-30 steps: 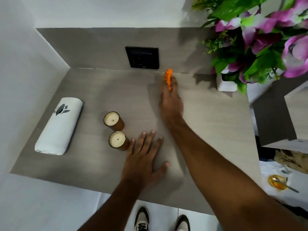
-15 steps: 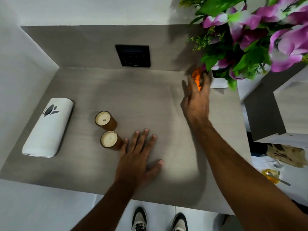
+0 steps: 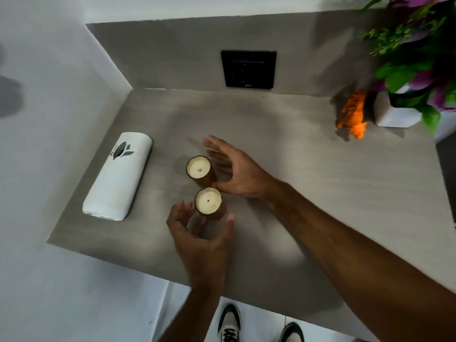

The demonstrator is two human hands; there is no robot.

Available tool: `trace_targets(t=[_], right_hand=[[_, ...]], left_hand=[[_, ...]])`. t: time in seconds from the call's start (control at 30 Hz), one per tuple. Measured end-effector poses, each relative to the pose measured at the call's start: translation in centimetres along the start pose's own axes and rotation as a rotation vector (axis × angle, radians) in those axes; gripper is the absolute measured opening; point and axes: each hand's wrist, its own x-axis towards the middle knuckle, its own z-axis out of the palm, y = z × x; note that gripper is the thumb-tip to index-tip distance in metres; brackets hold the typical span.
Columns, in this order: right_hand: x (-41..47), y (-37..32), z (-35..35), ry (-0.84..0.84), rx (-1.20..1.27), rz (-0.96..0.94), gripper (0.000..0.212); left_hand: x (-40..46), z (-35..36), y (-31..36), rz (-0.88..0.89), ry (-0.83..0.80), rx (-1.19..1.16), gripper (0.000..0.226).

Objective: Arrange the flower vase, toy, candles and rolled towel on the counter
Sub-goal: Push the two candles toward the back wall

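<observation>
Two brown candles with cream tops stand side by side on the grey counter (image 3: 308, 183): the far candle (image 3: 199, 168) and the near candle (image 3: 208, 201). My left hand (image 3: 197, 233) is open, cupped just below the near candle, fingers either side of its base. My right hand (image 3: 234, 169) is open to the right of the far candle, fingers spread, close to it. A white rolled towel (image 3: 118, 176) with a dark leaf logo lies at the left. The orange toy (image 3: 352, 114) stands at the back right, beside the white flower vase (image 3: 394, 112) with purple flowers.
A black wall socket (image 3: 248, 68) sits in the back panel. White walls close the counter on the left. The counter's front edge runs diagonally, with my shoes (image 3: 229, 324) on the floor below it.
My right hand let go of the orange toy beside the vase and came back left to the far candle. My left hand lifted off the counter and cupped around the near candle.
</observation>
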Motion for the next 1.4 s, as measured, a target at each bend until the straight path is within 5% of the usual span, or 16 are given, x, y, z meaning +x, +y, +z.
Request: trace_targets(t=[0.2, 0.37, 0.47, 0.8, 0.93, 1.0, 1.07, 1.1, 1.17, 1.23, 1.33, 1.4], right_hand=[[2.9, -0.1, 2.7, 0.182, -0.031, -0.014, 0.071], [3.3, 1.1, -5.4, 0.816, -0.186, 0.054, 0.058], [3.2, 1.7, -10.2, 1.027, -0.205, 0.131, 0.059], [4.6, 2.8, -11.5, 1.03, -0.25, 0.141, 0.064], [4.3, 2.3, -11.5, 0.987, -0.17, 0.138, 0.085], [3.2, 1.8, -10.4, 1.055, -0.175, 0.036, 0.09], [1.4, 1.8, -7.3, 1.126, -0.351, -0.077, 0.072], [0.6, 1.7, -5.2, 1.068, -0.498, -0.121, 0.063], [0.7, 1.4, -0.1, 0.654, -0.851, -0.255, 0.059], [2.5, 0.6, 4.1, 0.241, -1.049, -0.248, 0.065], [5.2, 0.3, 6.4, 0.168, -1.079, 0.039, 0.082], [5.8, 0.6, 6.5, 0.184, -1.122, 0.162, 0.089]], left_hand=[[3.5, 0.3, 0.1, -0.024, 0.089, 0.089, 0.059], [10.8, 3.8, 0.4, 0.026, 0.026, 0.05, 0.056], [17.7, 8.2, 1.1, 0.058, -0.045, 0.057, 0.057], [24.5, 15.5, 0.8, 0.125, -0.097, 0.056, 0.066], [24.0, 15.0, 1.7, 0.068, -0.18, 0.006, 0.102], [22.5, 13.3, 2.3, 0.045, -0.213, 0.114, 0.112], [20.6, 9.4, 2.4, 0.076, -0.271, 0.313, 0.098], [19.7, 6.8, 2.6, 0.171, -0.289, 0.406, 0.082], [19.5, 0.6, 3.6, 0.437, -0.257, 0.599, 0.058], [21.1, -5.0, 5.4, 0.453, -0.185, 0.926, 0.067], [23.9, -9.4, 7.0, -0.173, -0.379, 1.223, 0.111], [24.2, -10.0, 6.6, -0.421, -0.517, 1.084, 0.09]])
